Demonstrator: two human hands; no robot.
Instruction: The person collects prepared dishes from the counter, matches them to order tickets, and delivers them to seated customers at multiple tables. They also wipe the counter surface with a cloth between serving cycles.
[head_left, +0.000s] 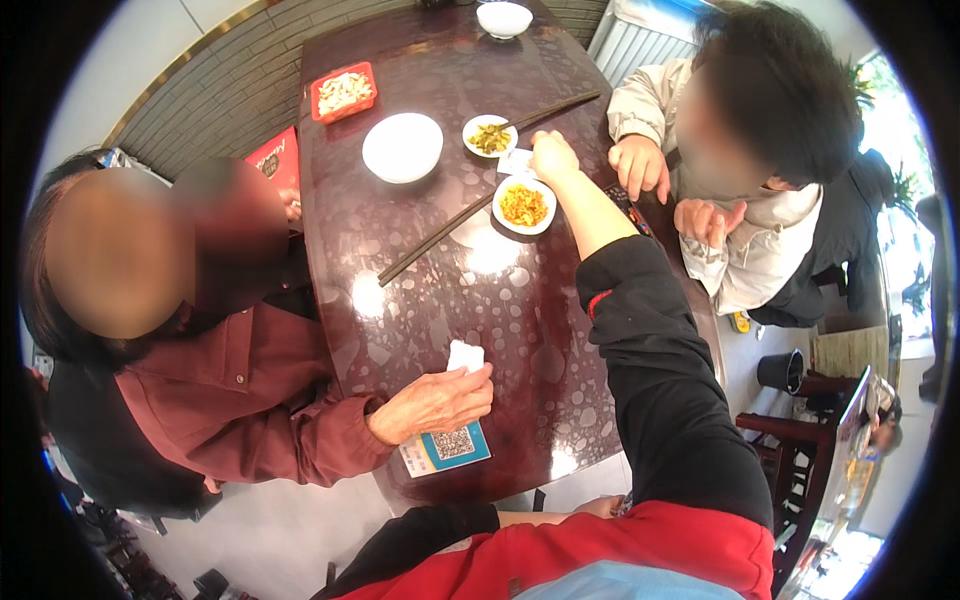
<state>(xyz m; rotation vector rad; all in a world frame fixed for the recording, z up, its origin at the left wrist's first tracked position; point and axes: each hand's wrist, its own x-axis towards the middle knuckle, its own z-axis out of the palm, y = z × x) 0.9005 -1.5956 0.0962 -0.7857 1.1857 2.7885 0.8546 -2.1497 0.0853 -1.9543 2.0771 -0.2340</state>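
My right hand (553, 156) reaches far across the dark red wooden table (525, 330). Its curled fingers grip a piece of white paper (514, 162), probably a tissue. The paper lies between a small white dish of green pickles (490, 138) and one of orange shredded pickles (523, 205). Dark chopsticks (436, 238) stretch left from the orange dish, and another pair (555, 110) rests on the green dish. Below the near table edge, my left hand (602, 506) is mostly hidden behind my body; whether it holds anything is unclear.
At left, a person's hand (439, 405) holds a white tissue (466, 356) above a card with a printed code (454, 448). White bowls (403, 148) (505, 19) and a red basket (343, 91) of pale pieces stand farther back. Another person's hands (640, 166) are at right.
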